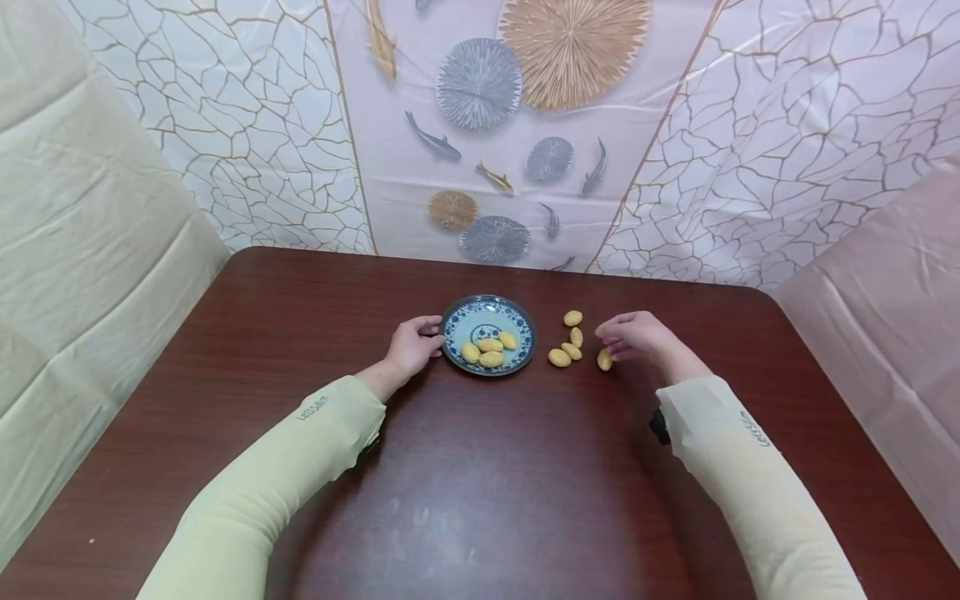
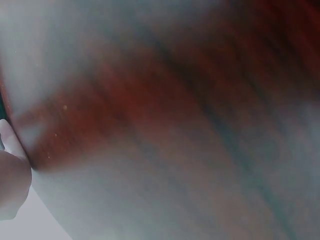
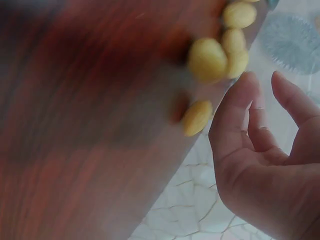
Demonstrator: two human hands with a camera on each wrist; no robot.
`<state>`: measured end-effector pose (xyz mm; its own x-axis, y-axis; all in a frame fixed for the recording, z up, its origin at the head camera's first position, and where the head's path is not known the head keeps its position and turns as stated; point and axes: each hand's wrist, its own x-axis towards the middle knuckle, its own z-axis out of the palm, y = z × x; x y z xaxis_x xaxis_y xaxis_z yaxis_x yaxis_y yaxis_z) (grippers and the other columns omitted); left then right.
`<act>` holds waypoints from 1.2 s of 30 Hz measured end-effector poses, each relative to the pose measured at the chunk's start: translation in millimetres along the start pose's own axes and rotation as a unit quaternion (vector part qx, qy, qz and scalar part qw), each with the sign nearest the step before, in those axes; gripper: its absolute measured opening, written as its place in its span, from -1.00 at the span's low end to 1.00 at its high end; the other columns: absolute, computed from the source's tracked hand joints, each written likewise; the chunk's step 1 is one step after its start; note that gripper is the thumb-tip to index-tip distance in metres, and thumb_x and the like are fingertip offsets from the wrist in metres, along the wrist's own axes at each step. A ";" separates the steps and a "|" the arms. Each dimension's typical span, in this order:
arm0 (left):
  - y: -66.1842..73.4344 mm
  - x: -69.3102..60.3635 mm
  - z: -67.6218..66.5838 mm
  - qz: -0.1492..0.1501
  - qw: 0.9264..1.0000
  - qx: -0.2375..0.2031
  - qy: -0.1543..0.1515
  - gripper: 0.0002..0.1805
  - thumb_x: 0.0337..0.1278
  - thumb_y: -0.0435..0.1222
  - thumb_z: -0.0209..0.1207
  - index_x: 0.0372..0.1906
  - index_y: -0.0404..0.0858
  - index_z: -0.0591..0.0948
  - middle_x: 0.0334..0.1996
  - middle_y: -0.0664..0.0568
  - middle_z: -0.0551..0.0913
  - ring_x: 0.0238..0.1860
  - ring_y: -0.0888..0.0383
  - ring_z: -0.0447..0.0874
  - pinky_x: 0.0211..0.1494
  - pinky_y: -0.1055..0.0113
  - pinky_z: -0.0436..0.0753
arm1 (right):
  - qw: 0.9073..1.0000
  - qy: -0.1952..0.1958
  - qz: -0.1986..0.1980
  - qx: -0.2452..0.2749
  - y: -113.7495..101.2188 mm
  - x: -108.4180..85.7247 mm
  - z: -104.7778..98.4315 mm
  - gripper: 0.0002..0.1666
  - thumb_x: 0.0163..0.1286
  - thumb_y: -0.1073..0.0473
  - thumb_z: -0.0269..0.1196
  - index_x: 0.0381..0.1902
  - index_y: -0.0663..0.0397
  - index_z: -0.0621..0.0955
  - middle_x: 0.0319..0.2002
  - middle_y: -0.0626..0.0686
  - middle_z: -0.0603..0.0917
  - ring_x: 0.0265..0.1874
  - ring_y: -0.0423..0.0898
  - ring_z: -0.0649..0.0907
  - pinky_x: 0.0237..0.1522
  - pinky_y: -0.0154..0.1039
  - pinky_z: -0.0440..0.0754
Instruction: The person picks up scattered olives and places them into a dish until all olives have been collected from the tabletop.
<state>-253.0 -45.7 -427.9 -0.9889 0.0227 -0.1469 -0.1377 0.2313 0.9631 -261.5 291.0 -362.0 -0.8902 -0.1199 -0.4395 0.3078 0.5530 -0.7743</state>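
Evidently, my left hand (image 1: 412, 344) touched the round, blue-patterned, glazed plate (image 1: 522, 323), presumably for steadying; I could not confirm a pinch. My right hand (image 1: 641, 335), spread and unloaded, hovered by 5 yellow, oval, matte-looking pieces (image 1: 558, 357); 4 more occupied the plate.

"Where do you have the left hand (image 1: 411, 345)?"

"On my head feed, its fingertips touch the left rim of a blue-patterned plate (image 1: 469, 325). I count four small yellow potatoes (image 1: 491, 359) on it, bunched toward the near side."

"And the right hand (image 1: 639, 335)?"

"I see it right of the plate, fingers bent, partly covering a lone potato (image 1: 604, 361) on the dark red bench (image 1: 465, 467). Between that one and the plate I have four loose potatoes (image 1: 559, 357)."

"Anything behind?"

"A wall covering (image 1: 397, 133) printed with fish and round discs."
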 end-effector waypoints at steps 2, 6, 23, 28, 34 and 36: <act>0.3 -0.4 -0.3 0.002 1.000 0.001 0.000 -0.56 0.18 -0.54 0.05 0.20 -0.45 0.43 0.03 -0.34 0.52 -0.24 0.10 0.58 -0.18 0.37 0.72 | 1.000 0.003 0.008 0.007 6.2 -0.8 -3.1 -0.50 0.40 0.18 0.07 0.14 0.49 0.38 -0.37 -0.05 0.59 -0.45 -0.26 0.60 -0.31 -0.37 0.69; -0.1 -0.6 -0.1 0.004 1.000 0.001 -0.001 -0.56 0.17 -0.54 0.05 0.20 -0.45 0.43 0.03 -0.34 0.52 -0.23 0.08 0.58 -0.17 0.37 0.73 | 0.999 0.005 0.026 0.018 17.5 -0.5 -6.0 -0.55 0.36 0.17 0.14 0.07 0.41 0.42 -0.41 -0.08 0.57 -0.46 -0.25 0.59 -0.34 -0.37 0.69; -0.8 0.0 -0.7 0.004 1.000 0.004 0.000 -0.56 0.18 -0.53 0.05 0.19 -0.44 0.43 0.02 -0.34 0.53 -0.26 0.13 0.58 -0.21 0.42 0.72 | 0.999 -0.016 0.034 0.030 27.9 3.2 0.7 -0.58 0.33 0.27 0.15 0.03 0.51 0.45 -0.51 -0.15 0.60 -0.49 -0.23 0.59 -0.32 -0.34 0.71; 0.3 -1.3 -0.3 0.001 1.000 0.005 -0.001 -0.56 0.18 -0.53 0.05 0.20 -0.43 0.44 0.02 -0.33 0.53 -0.24 0.11 0.58 -0.21 0.42 0.72 | 0.998 -0.021 0.032 0.048 27.2 3.5 0.4 -0.58 0.34 0.32 0.11 0.05 0.57 0.42 -0.54 -0.16 0.61 -0.53 -0.25 0.60 -0.34 -0.35 0.71; 0.9 -1.7 -0.2 0.002 1.000 0.002 -0.003 -0.56 0.18 -0.53 0.05 0.20 -0.44 0.43 0.03 -0.33 0.52 -0.22 0.09 0.59 -0.20 0.42 0.72 | 0.997 -0.019 0.017 0.072 18.8 3.2 1.9 -0.52 0.35 0.32 0.08 0.12 0.61 0.35 -0.56 -0.18 0.62 -0.54 -0.29 0.61 -0.35 -0.39 0.69; 1.0 -1.7 -0.4 0.002 1.000 0.002 -0.004 -0.56 0.18 -0.53 0.04 0.20 -0.44 0.43 0.03 -0.33 0.52 -0.21 0.08 0.59 -0.19 0.41 0.72 | 0.997 -0.020 0.011 0.080 15.3 3.9 2.4 -0.51 0.35 0.31 0.08 0.13 0.60 0.34 -0.56 -0.16 0.62 -0.54 -0.29 0.61 -0.34 -0.40 0.69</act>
<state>-251.5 -45.9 -426.7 -0.9891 0.0309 -0.1438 -0.1327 0.2347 0.9630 -259.5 297.0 -376.7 -0.8698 -0.1438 -0.4719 0.3793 0.4167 -0.8261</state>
